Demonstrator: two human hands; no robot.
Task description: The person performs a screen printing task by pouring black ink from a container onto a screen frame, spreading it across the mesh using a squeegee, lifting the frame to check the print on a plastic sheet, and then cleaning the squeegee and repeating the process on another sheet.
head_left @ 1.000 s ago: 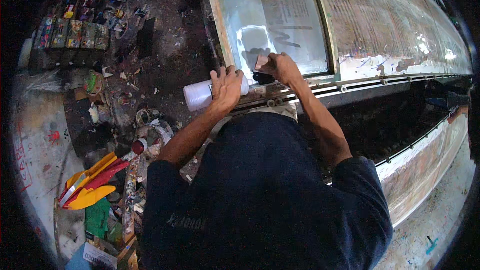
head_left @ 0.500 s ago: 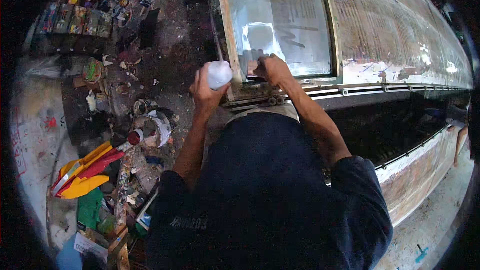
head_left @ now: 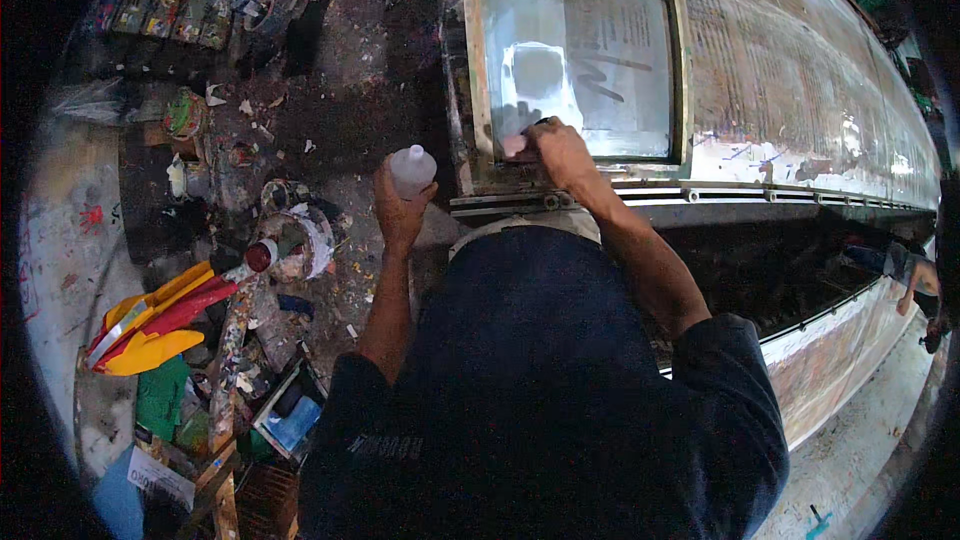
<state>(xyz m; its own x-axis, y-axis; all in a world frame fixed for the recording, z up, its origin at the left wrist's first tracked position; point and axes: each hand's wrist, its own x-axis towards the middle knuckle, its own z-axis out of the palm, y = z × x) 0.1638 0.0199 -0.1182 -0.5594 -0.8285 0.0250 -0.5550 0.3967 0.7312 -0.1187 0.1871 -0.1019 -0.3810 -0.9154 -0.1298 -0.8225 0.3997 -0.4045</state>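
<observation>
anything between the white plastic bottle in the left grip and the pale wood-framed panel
Nothing loose shows between the translucent white plastic bottle in the left grip and the pale rectangular panel; only its wooden border lies between.

1. The bottle (head_left: 412,178) is pale, whitish and somewhat translucent, with a rounded shoulder narrowing to a small nozzle. It is gripped in the left hand (head_left: 398,218), nozzle toward the top of the view, just left of the framed panel and apart from it.
2. The framed panel (head_left: 479,50) is rectangular, its pale grey-blue, shiny surface bordered by light, worn bars. Dark slanting strokes and a fainter block of marks show on it, beside a bright white patch.
3. The pinkish piece (head_left: 513,146) is pinched in the right hand (head_left: 563,158), mostly covered by fingers, at the panel's near-left corner; contact cannot be told.
</observation>
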